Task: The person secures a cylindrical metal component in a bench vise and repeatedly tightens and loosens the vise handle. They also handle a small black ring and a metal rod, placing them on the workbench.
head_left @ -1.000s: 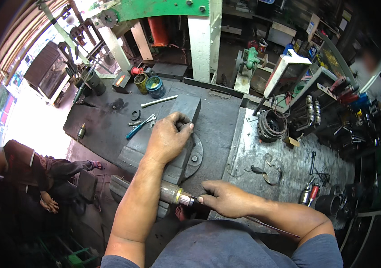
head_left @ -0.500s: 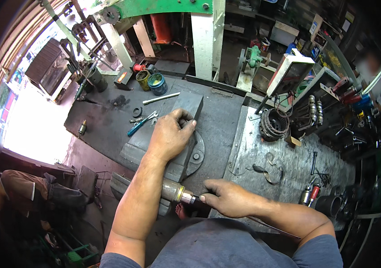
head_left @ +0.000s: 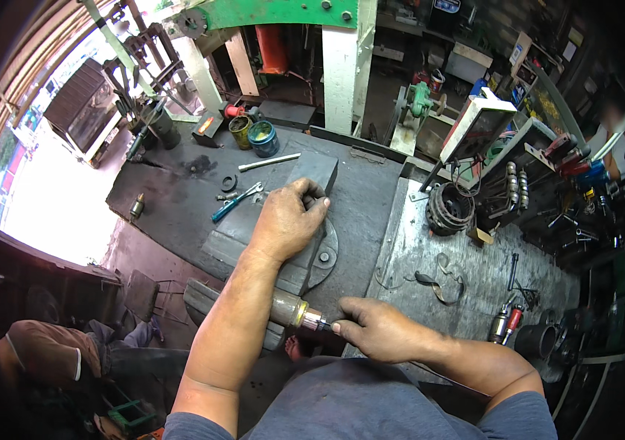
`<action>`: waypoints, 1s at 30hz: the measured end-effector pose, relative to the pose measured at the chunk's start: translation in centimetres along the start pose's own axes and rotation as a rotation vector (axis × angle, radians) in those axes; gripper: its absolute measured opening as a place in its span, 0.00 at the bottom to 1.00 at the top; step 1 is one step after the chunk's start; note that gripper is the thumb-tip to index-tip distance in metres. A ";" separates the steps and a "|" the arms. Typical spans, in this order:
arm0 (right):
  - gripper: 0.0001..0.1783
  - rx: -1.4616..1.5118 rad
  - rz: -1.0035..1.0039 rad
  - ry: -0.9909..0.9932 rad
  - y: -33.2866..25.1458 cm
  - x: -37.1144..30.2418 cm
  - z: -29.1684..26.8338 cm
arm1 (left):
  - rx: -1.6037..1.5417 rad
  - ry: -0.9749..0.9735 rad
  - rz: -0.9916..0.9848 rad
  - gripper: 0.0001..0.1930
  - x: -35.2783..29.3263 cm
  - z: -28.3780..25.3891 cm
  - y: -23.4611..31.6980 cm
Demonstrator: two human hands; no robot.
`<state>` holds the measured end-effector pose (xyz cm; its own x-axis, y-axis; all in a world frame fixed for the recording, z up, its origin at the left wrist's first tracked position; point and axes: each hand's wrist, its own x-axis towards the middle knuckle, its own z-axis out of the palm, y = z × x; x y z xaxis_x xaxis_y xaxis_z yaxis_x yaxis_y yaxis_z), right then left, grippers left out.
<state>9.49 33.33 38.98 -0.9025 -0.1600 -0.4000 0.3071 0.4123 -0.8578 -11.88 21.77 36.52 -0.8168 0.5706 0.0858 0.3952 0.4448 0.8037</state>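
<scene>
A metal cylinder (head_left: 287, 309) with a yellow ring and a shiny narrower end (head_left: 314, 320) lies across the jaws of a bench vise (head_left: 239, 253). At that shiny end, my right hand (head_left: 382, 330) is closed, thumb and fingers pinching at a short dark tip; what it holds is mostly hidden. My left forearm passes over the cylinder and the vise jaw. Above the vise body, my left hand (head_left: 290, 220) has its fingers curled in toward the thumb, and anything inside them is out of sight. A blue-handled ratchet (head_left: 235, 203) lies left of this hand.
Farther back are a pale metal bar (head_left: 269, 162), a black ring (head_left: 229, 183) and two paint-stained cans (head_left: 262, 139). On the right metal bench (head_left: 418, 257) lie a strap (head_left: 440, 290) and a ribbed round part (head_left: 449, 209). Another person (head_left: 56, 348) is low at left.
The whole view has shifted slightly. Both of my hands keep nearly the same pose at the vise and cylinder. The person at lower left has shifted, with more of the legs showing.
</scene>
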 end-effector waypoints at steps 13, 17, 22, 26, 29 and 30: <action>0.17 -0.132 -0.067 0.068 0.3 0.7 0.0 | 0.038 0.002 0.033 0.14 -0.1 -0.3 -0.1; 0.17 -0.015 0.035 0.057 -0.4 0.1 -0.6 | 0.031 -0.004 -0.004 0.14 0.0 -0.3 0.2; 0.15 -0.055 0.013 0.016 -0.7 0.3 -0.3 | 0.063 -0.001 0.000 0.14 0.0 -0.4 0.3; 0.14 -0.117 -0.008 0.031 -0.3 1.0 0.2 | 0.037 0.003 0.003 0.15 0.0 -0.3 0.1; 0.15 0.074 -0.064 -0.012 -0.1 1.4 0.2 | 0.040 -0.016 -0.002 0.16 0.1 -0.2 0.0; 0.15 -0.020 -0.032 -0.006 -0.1 1.4 0.2 | 0.028 -0.010 -0.019 0.16 0.1 -0.2 0.1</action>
<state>8.22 32.90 38.48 -0.9098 -0.1787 -0.3747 0.2721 0.4250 -0.8633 -12.05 21.73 36.69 -0.8201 0.5686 0.0652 0.3918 0.4746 0.7882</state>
